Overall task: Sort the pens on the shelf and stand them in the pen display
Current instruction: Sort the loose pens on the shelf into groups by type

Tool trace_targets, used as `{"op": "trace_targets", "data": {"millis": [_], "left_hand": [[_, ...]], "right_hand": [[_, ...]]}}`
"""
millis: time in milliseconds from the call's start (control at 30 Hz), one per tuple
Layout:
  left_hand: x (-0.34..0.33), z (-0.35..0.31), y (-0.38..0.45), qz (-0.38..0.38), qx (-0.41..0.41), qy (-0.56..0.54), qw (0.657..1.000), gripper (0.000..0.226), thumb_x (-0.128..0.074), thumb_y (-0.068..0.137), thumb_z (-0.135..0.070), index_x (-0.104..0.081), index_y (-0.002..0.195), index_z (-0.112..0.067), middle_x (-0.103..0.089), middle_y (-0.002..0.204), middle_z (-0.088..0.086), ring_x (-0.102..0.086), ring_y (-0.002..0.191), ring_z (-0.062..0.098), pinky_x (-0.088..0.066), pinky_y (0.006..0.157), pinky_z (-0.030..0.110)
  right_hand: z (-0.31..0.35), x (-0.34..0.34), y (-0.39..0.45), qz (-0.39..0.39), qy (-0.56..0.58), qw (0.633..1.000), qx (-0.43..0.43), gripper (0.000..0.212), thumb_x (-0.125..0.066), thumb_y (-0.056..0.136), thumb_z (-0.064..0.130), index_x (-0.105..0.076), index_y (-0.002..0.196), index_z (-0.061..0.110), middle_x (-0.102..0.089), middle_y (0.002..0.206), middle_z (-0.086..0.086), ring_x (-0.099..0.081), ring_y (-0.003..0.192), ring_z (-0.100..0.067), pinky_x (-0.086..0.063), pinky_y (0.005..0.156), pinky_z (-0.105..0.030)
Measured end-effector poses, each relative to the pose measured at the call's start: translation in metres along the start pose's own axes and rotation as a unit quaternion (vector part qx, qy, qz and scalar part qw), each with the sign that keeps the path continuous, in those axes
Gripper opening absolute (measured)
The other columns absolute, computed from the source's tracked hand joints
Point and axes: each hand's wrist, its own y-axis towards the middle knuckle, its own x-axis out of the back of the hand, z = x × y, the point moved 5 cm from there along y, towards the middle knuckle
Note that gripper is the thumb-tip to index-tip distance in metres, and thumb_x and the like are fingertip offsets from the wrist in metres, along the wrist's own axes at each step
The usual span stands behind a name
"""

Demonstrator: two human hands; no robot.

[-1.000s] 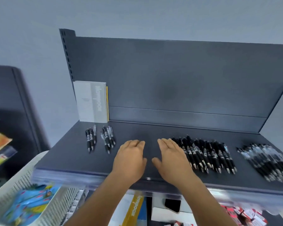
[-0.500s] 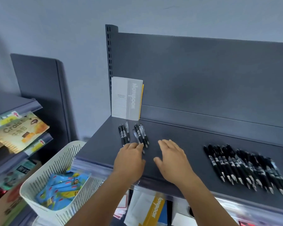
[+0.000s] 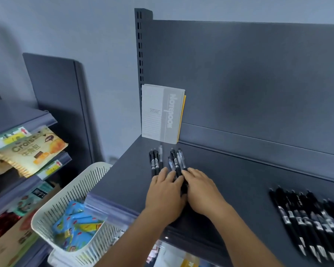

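Two small clusters of black pens lie at the left end of the dark shelf [image 3: 239, 182]: a left cluster [image 3: 155, 162] and a right cluster [image 3: 176, 160]. My left hand [image 3: 165, 191] lies flat over the near ends of both clusters. My right hand [image 3: 201, 191] lies flat beside it, fingertips on the right cluster. A few pen ends show between the two hands. Neither hand has its fingers curled round a pen. A long row of black pens [image 3: 308, 218] lies at the right. No pen display is in view.
A grey notebook [image 3: 162, 112] leans upright against the back panel behind the small clusters. A white slotted basket [image 3: 66, 199] with blue packets sits below the shelf's left edge. Snack packets [image 3: 29, 151] fill a neighbouring rack on the left.
My view has swung left. Both hands have moved left along the shelf from its bare middle onto the small pen clusters, and they now touch each other.
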Motion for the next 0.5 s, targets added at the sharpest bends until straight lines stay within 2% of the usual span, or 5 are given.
{"op": "trace_targets", "data": {"millis": [67,167,267,400,500], "left_hand": [[0.002,0.004,0.002,-0.010,0.005,0.012,1.000,0.050,-0.038,0.096,-0.039,-0.031,0.143,-0.026,-0.033,0.149,-0.004,-0.007,0.145,0.022,-0.014,0.114,0.036],[0.006,0.012,0.004,-0.031,0.026,0.019,0.999,0.040,-0.039,0.095,-0.032,-0.042,0.134,-0.024,-0.046,0.136,-0.003,-0.021,0.137,0.023,-0.021,0.108,0.031],[0.009,0.016,0.006,-0.044,0.057,0.009,0.997,0.031,-0.039,0.094,-0.025,-0.047,0.124,-0.021,-0.052,0.123,-0.001,-0.034,0.123,0.021,-0.030,0.098,0.028],[0.013,0.016,0.013,-0.032,0.095,0.007,0.995,0.019,-0.043,0.095,-0.022,-0.049,0.112,-0.016,-0.053,0.117,0.003,-0.043,0.114,0.021,-0.037,0.087,0.028],[0.015,0.016,0.018,-0.011,0.129,0.006,0.992,0.021,-0.049,0.092,-0.016,-0.046,0.113,-0.014,-0.055,0.117,0.005,-0.050,0.111,0.022,-0.041,0.077,0.030]], "right_hand": [[-0.007,0.000,0.007,-0.014,0.009,1.000,-0.021,0.053,-0.040,0.095,0.013,-0.027,0.146,0.018,-0.028,0.152,0.001,-0.022,0.142,-0.020,-0.026,0.114,-0.035],[-0.014,0.005,0.014,-0.048,0.032,0.996,-0.070,0.032,-0.038,0.097,0.016,-0.045,0.129,0.014,-0.047,0.133,-0.002,-0.040,0.123,-0.022,-0.040,0.095,-0.031],[-0.011,0.012,0.020,-0.076,0.045,0.992,-0.086,0.030,-0.044,0.098,0.026,-0.048,0.124,0.014,-0.052,0.124,-0.005,-0.044,0.116,-0.024,-0.041,0.085,-0.032],[-0.009,0.014,0.029,-0.093,0.069,0.988,-0.106,0.027,-0.049,0.095,0.023,-0.052,0.119,0.011,-0.052,0.118,-0.009,-0.052,0.108,-0.028,-0.042,0.080,-0.033],[-0.008,0.015,0.033,-0.096,0.075,0.985,-0.122,0.024,-0.050,0.094,0.023,-0.053,0.114,0.010,-0.054,0.113,-0.009,-0.056,0.102,-0.028,-0.039,0.073,-0.030]]}}
